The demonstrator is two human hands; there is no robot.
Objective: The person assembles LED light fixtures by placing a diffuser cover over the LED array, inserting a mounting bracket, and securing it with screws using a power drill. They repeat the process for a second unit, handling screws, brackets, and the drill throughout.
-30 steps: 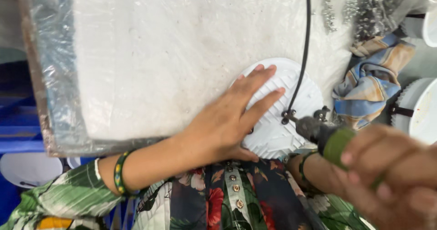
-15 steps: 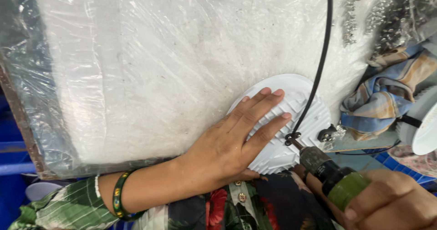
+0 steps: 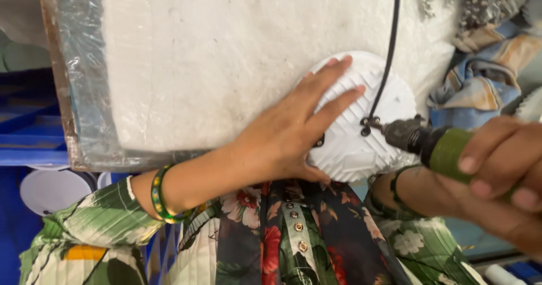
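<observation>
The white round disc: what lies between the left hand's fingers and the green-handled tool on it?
In the head view, only bare ribbed surface of the white disc, crossed by a black cable.

Left hand point(image 3: 282, 135) flat, right hand point(image 3: 502, 166) fisted.

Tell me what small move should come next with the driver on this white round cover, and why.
Probably keep the left hand pressing flat on the white round cover while the right hand steadies the green-handled driver. Its tip already sits at a dark screw spot on the cover, which overhangs the plastic-wrapped table edge.
</observation>
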